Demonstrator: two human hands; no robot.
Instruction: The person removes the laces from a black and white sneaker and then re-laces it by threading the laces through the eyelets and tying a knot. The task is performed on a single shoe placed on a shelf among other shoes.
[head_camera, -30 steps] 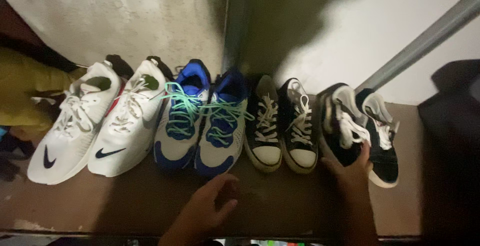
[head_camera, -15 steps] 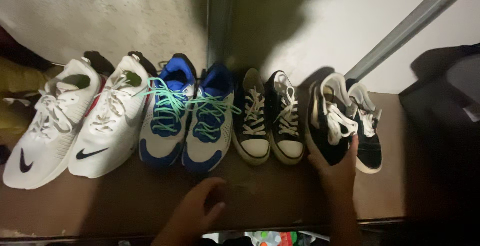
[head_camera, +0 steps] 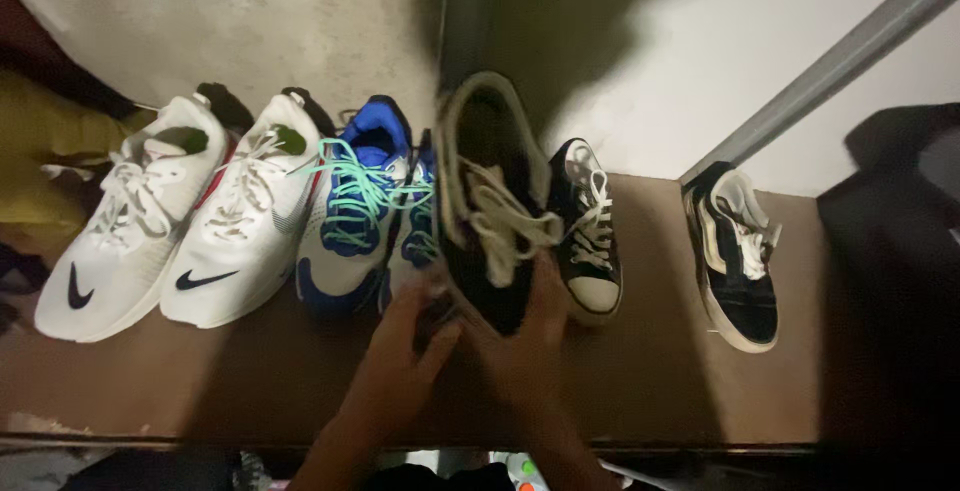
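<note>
Both hands gripping black shoe (head_camera: 490, 221), lifted over shelf (head_camera: 650, 381). Left hand (head_camera: 405, 351) under toe, right hand (head_camera: 535, 326) alongside. Long axis points away, toe nearest.

Both forearms reach forward from the bottom edge and converge. The left hand (head_camera: 405, 351) spreads its fingers, palm down, gripping from the left. The right hand (head_camera: 535, 326) curls upward, fingers closed in a grip from the right.
</note>
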